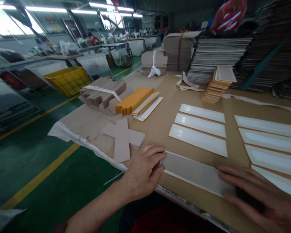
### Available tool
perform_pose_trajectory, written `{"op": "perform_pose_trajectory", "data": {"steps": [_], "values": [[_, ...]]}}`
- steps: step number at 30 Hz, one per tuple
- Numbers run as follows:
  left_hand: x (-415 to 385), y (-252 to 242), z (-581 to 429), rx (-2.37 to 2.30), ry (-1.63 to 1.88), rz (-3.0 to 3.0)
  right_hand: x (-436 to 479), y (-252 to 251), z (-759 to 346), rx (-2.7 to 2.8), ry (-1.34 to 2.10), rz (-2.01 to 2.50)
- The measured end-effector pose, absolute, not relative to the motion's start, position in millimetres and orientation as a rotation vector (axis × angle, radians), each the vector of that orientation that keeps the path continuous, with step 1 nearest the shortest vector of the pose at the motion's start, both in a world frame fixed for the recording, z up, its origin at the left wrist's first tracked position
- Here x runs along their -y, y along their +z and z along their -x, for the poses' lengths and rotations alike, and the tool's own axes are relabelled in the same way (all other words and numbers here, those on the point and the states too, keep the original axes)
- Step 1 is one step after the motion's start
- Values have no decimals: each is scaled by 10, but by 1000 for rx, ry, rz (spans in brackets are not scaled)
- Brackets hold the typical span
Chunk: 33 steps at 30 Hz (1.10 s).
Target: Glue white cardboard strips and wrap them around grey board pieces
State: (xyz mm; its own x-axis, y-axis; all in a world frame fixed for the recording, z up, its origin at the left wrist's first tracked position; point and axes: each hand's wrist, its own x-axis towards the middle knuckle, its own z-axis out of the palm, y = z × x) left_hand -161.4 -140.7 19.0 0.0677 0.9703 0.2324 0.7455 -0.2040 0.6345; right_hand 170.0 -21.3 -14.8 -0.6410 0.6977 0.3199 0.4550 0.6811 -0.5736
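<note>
A grey cardboard strip (194,170) lies on a white-faced strip (179,175) at the table's near edge, with pale margins showing around it. My left hand (144,170) closes on the left end of the grey strip, fingers at the far corner and thumb at the near one. Across the right end, my right hand (259,194) straddles the strip between thumb and fingers, slightly blurred. Beyond them, three glossy white strips (201,124) lie in a column. Several more white strips (274,142) are on the right. Two loose grey strips (122,139) cross beside my left hand.
Farther back on the table (160,129) are a grey strip bundle (104,94), a yellow-orange stack (135,98), and another strip stack (218,85). Tall board piles (218,55) stand behind, with a person (229,17) there. A yellow basket (68,79) is at left.
</note>
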Motion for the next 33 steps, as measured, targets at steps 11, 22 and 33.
{"op": "perform_pose_trajectory", "data": {"steps": [11,22,33], "values": [[1375,151,1630,-1756,812,-2139,332,80,-1569,2590,354,735],[1392,142,1642,-1760,769,-2161,388,113,-1529,2630,212,725],[1389,129,1658,-1794,754,-2178,425,72,-1544,2679,138,736]]}}
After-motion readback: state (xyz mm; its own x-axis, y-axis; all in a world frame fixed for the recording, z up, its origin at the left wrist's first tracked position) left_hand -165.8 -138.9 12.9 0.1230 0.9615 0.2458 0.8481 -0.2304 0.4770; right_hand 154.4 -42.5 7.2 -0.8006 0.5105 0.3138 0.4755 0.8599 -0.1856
